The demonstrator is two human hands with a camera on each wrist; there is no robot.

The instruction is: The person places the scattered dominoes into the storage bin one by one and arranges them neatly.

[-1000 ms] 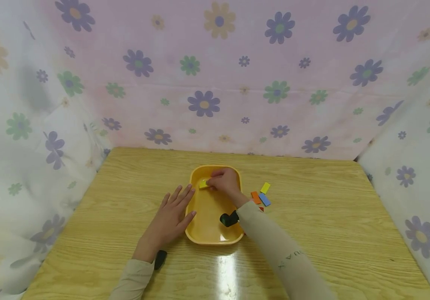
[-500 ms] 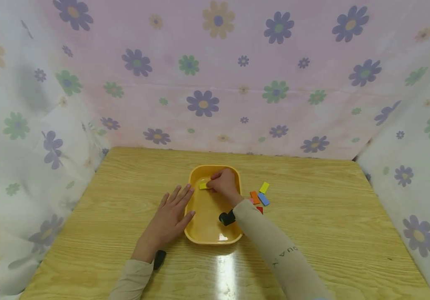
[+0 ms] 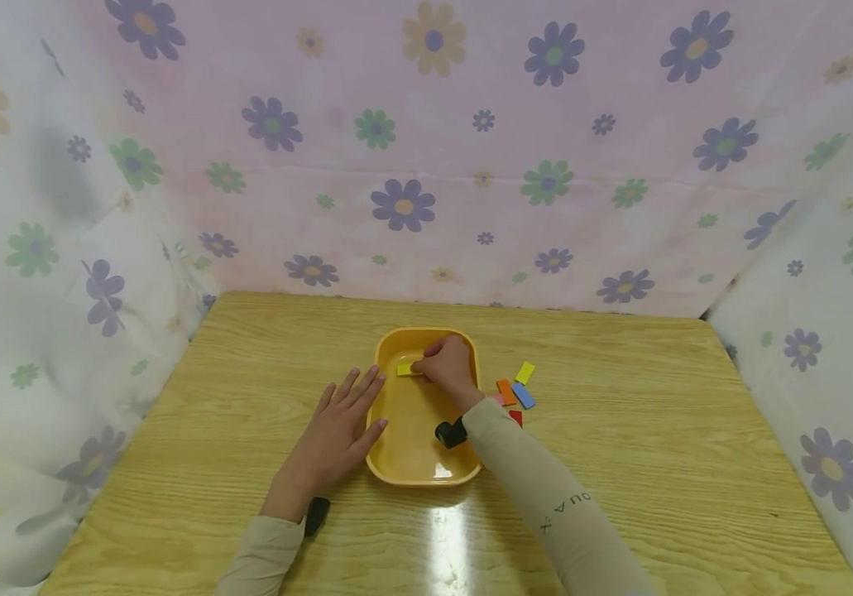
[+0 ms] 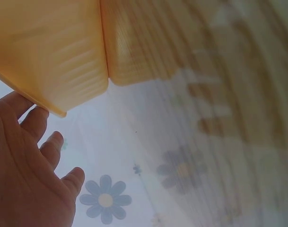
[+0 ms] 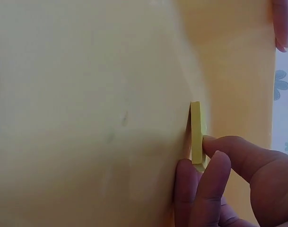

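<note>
Inside an orange-yellow plastic tray (image 3: 426,482), toward its far end, is a yellow domino-shaped block (image 3: 404,370). My right hand (image 3: 447,364) reaches into the tray and pinches the block's right end. In the right wrist view, the thumb meets one face of the yellow block (image 5: 196,132), and the other fingers curl near its lower end. My left hand (image 3: 337,434) lies along the tray's left side with fingers spread and fairly straight. In the left wrist view, fingertips of the left hand (image 4: 32,161) touch the tray's rim (image 4: 51,111).
Right of the tray, several flat blocks lie on the wooden table (image 3: 657,430): yellow (image 3: 525,372), orange (image 3: 505,391), blue (image 3: 524,396) and red (image 3: 516,418). A pink one (image 3: 498,399) is partly hidden by the right sleeve. Flower-printed curtains (image 3: 426,149) surround the table.
The yellow block in the right hand has come down slightly and sits more level on the tray floor. The left hand has stayed at the tray's side.
</note>
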